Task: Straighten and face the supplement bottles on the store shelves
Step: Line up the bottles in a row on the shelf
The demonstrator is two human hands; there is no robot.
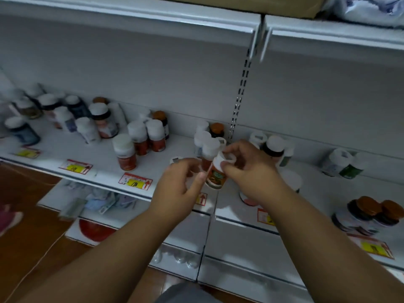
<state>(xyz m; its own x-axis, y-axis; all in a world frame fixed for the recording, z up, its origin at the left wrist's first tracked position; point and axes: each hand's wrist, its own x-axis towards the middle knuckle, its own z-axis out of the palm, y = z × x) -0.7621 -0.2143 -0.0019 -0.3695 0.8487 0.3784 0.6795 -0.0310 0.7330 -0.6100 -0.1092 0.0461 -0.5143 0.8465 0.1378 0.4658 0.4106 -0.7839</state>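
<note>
**Two hands turning a small supplement bottle at a store shelf**

While both bare hands meet over the front of a white shelf (pixel 72 154), they hold one small bottle (pixel 216 174) tilted between them. It has a white cap and an orange and green label, and it hangs just above the shelf edge, in front of a close cluster of white-capped bottles (pixel 206 143). The right hand (pixel 247 169) pinches the cap with curled fingers. The left hand (pixel 181 182) curls its fingers round the lower body, thumb near the label.

Judging by its look, the bottle is light, rigid plastic with a smooth, slightly slippery label. The ribbed cap and the base seem the surest places to grip while turning it. More bottles (pixel 140 138) stand loosely scattered to the left, above yellow price tags (pixel 135 182).
</note>
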